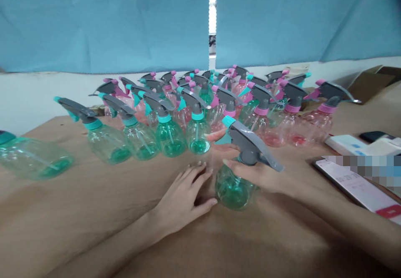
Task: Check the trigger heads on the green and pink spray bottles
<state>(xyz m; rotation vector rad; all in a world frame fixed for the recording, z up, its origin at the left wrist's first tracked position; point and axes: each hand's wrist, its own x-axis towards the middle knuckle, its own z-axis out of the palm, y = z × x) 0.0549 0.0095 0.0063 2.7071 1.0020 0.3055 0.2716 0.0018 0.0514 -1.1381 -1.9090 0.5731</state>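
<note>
A green see-through spray bottle (235, 188) with a grey trigger head and a turquoise nozzle stands close in front of me. My right hand (250, 173) grips it round the neck from the right, thumb across the front and the other fingers reaching behind. Just left of this bottle, my left hand (184, 200) lies low over the table with its fingers spread, holding nothing. Beyond my fingertips stands another green spray bottle (198, 134) with a turquoise collar.
More green spray bottles (171, 138) stand to the left, one at the far edge (34, 157). Pink spray bottles (294, 127) crowd behind and right. A phone (354, 186) and a white box (347, 144) lie at the right, below a cardboard box (371, 84). A blue curtain (125, 23) hangs behind.
</note>
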